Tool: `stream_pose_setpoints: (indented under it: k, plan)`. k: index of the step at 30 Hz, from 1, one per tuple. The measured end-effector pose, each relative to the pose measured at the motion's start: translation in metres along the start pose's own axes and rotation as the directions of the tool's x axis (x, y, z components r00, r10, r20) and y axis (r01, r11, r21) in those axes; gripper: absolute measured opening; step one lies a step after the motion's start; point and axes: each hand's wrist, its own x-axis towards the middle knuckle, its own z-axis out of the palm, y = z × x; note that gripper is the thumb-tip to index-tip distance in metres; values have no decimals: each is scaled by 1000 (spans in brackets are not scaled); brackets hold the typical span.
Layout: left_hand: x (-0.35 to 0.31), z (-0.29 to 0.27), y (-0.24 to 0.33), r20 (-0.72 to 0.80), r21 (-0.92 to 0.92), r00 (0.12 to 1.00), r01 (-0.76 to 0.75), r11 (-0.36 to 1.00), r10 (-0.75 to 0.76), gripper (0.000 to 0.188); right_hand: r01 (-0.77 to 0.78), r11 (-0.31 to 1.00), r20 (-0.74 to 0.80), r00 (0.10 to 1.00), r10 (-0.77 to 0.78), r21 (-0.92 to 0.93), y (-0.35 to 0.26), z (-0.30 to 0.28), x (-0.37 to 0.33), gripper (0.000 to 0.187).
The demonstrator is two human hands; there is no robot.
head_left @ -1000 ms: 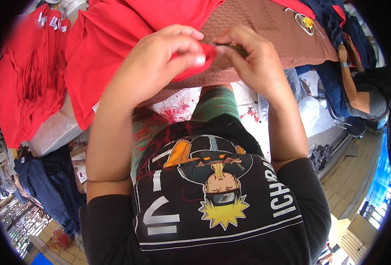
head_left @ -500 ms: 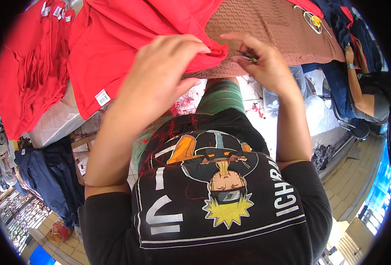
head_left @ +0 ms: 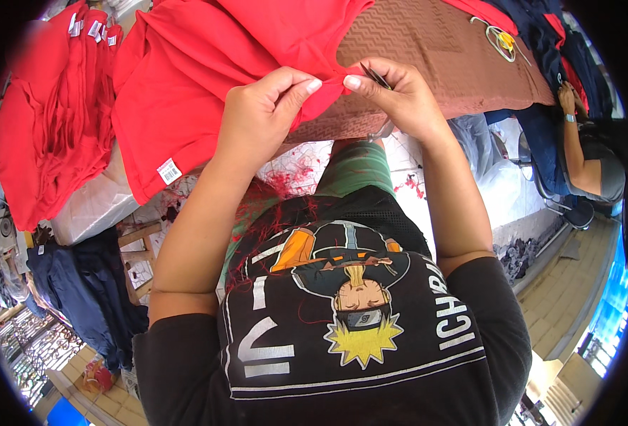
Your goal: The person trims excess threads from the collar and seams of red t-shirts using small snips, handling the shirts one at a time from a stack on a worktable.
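A red fabric garment [head_left: 179, 78] with a white label at its lower corner spreads over the table's near edge. My left hand [head_left: 263, 117] pinches a fold of it between thumb and fingers. Close by on the right, my right hand [head_left: 413, 103] grips the same cloth at its edge, thumb and forefinger pressed together. Dark, pointed thread snips [head_left: 375, 76] are tucked in that right hand, their tips sticking out toward the far left; the rest is hidden by the fingers.
A patterned brown cloth [head_left: 442, 64] covers the table, with a coiled white cord [head_left: 502, 42] on it. Several red garments [head_left: 58, 135] hang at left above dark clothes [head_left: 90, 291]. Red thread scraps [head_left: 289, 181] litter the floor. Another person [head_left: 584, 153] works at far right.
My hands have come together on the red cloth; the right hand now grips its edge. The snips' tips now point away from me, and the fabric is drawn up between both hands.
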Motion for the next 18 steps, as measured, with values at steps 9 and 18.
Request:
stream_pose_setpoints:
  k: [9, 18]
  plan:
    - [-7, -18, 26, 89, -71, 995, 48, 996, -41, 12, 21, 984, -72, 997, -34, -176, -8, 1, -8, 21]
    - [-28, -6, 25, 36, -349, 993, 117, 930, -111, 14, 246, 866, -171, 922, -348, -435, -32, 19, -42, 20]
